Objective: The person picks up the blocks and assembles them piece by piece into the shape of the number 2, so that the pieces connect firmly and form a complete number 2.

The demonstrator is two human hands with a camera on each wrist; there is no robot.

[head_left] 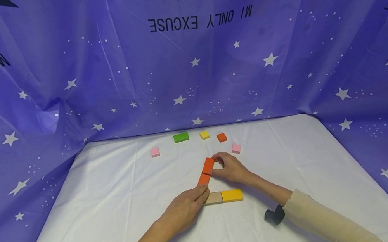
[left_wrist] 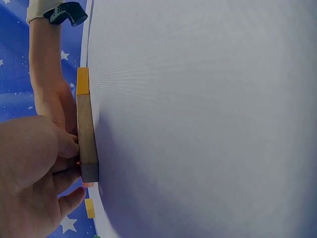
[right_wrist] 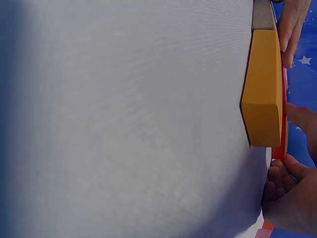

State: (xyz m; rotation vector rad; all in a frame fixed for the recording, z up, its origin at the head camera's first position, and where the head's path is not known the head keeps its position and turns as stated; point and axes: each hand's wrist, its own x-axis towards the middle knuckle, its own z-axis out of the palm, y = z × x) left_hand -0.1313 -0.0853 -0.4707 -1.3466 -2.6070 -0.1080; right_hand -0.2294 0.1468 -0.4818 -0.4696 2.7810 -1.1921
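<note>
Two orange-red blocks stand end to end in a slanting line on the white cloth in the head view. My right hand (head_left: 231,168) holds the upper orange-red block (head_left: 208,165), thumb at its right side and fingers by its far end. My left hand (head_left: 186,207) holds the near end of the lower orange-red block (head_left: 204,179); its fingers partly cover that end. Just in front of this hand lies a plain wooden block (head_left: 213,198), its left end hidden. A yellow-orange block (head_left: 232,195) meets its right end. Both also show in the left wrist view.
Along the back lie a green block (head_left: 181,137), a small yellow block (head_left: 204,135), a small orange-red block (head_left: 221,137) and two pink blocks, one left (head_left: 155,152), one right (head_left: 236,148). A dark wrist device (head_left: 275,215) sits at the right sleeve. Purple starry curtains (head_left: 190,78) enclose the table.
</note>
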